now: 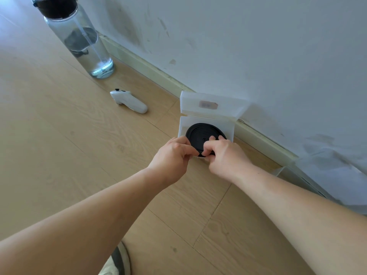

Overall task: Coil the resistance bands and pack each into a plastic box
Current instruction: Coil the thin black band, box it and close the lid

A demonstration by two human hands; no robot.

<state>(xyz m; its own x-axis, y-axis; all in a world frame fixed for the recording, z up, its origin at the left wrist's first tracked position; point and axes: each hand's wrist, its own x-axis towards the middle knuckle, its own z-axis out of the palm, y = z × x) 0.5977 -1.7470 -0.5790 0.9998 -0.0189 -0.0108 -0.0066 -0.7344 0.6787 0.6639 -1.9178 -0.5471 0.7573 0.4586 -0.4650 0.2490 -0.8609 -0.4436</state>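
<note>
A black resistance band (201, 132), wound into a flat coil, lies in an open translucent plastic box (183, 124) on the wooden floor by the wall. The box lid (228, 106) stands up against the wall. My left hand (172, 155) pinches the coil's near left edge with curled fingers. My right hand (224, 153) grips the near right part of the coil, fingertips pressed onto its top. The near edge of the box is hidden behind both hands.
A clear water bottle (79, 40) with a black cap stands at the back left. A white handheld controller (129, 101) lies on the floor left of the box. More translucent plastic (327, 173) leans at the wall to the right. A shoe (119, 259) shows at the bottom.
</note>
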